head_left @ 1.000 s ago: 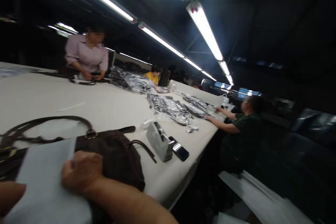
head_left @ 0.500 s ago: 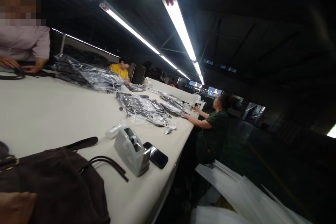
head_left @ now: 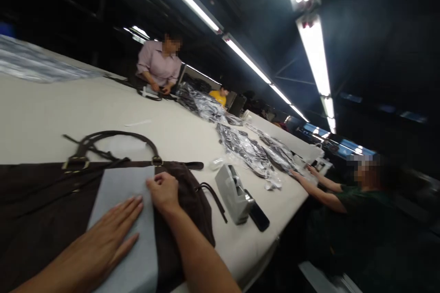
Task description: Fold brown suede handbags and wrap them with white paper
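A dark brown bag (head_left: pixel 30 219) lies on the pale table, its handles pointing away from me. On top of it rests a light grey-white sheet (head_left: pixel 129 183). My left hand (head_left: pixel 106 233) is flat on the sheet, fingers stretched out. At the sheet's upper right edge, my right hand (head_left: pixel 164 191) has its fingers curled and pinched on the sheet. A brown strap (head_left: pixel 215 197) hangs off the bag's right side, near the tape dispenser.
Right of the bag stand a grey tape dispenser (head_left: pixel 233 194) and a phone (head_left: pixel 258 216). Plastic-wrapped items (head_left: pixel 244 149) lie farther along the table (head_left: pixel 185 139). Across it is a person in pink (head_left: pixel 160 66); another in dark green (head_left: pixel 360 210) reaches in from the right.
The view has swung left, showing more of the bag and table. Both my hands and the sheet on the bag are now in sight.
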A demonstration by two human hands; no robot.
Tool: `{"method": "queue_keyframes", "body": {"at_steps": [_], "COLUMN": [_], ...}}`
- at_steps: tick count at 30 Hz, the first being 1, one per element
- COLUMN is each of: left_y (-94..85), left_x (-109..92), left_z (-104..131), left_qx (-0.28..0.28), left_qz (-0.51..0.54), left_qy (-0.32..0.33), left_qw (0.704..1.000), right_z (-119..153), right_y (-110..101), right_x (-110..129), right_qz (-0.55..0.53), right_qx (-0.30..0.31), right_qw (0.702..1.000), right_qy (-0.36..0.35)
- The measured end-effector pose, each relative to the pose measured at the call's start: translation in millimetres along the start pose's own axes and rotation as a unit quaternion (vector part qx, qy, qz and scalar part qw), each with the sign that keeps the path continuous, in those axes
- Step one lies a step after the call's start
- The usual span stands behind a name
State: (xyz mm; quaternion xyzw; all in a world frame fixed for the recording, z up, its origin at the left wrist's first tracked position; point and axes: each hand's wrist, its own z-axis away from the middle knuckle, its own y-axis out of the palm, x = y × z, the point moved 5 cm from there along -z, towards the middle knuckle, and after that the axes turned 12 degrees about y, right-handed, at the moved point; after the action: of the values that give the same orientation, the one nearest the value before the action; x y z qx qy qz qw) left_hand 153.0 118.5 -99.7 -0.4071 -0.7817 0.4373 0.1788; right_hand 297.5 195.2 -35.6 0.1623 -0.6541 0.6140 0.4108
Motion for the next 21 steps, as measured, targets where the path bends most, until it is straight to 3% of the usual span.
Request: {"method": "queue_keyframes", "body": {"at_steps": [3, 7, 9, 12, 15, 17, 19, 21], "left_y": [-15.3, -38.7, -47.1, -55.5, -57.5, -58.3, -60.3, -62.5], "left_x": [-5, -20, -24, -25, -24, -22, -21, -21], "left_z": [-2, -18, -21, -20, -17, -15, -14, -14], "left_qx": [0.063, 0.135, 0.166, 0.191, 0.180, 0.137, 0.099, 0.102], "left_qz": [0.031, 0.089, 0.111, 0.124, 0.123, 0.111, 0.099, 0.101], "left_qy": [-0.024, -0.066, -0.084, -0.096, -0.083, -0.065, -0.050, -0.049], "left_qw": [0.997, 0.985, 0.976, 0.969, 0.972, 0.982, 0.989, 0.989], "right_z": [-6, -34, -56, -84, -95, -98, -101, -104], "right_y": [-4, -7, 0, 26, 59, 74, 77, 69], "right_x": [11, 45, 64, 81, 89, 92, 95, 98], "right_qz": [0.028, 0.071, 0.055, 0.014, -0.053, -0.105, -0.160, -0.213], "right_qx": [0.002, 0.001, 0.001, 0.021, 0.044, 0.058, 0.076, 0.097], "right_qw": [0.999, 0.995, 0.997, 0.999, 0.998, 0.993, 0.984, 0.972], "right_qy": [-0.028, -0.064, -0.062, -0.033, -0.004, 0.005, 0.005, -0.007]}}
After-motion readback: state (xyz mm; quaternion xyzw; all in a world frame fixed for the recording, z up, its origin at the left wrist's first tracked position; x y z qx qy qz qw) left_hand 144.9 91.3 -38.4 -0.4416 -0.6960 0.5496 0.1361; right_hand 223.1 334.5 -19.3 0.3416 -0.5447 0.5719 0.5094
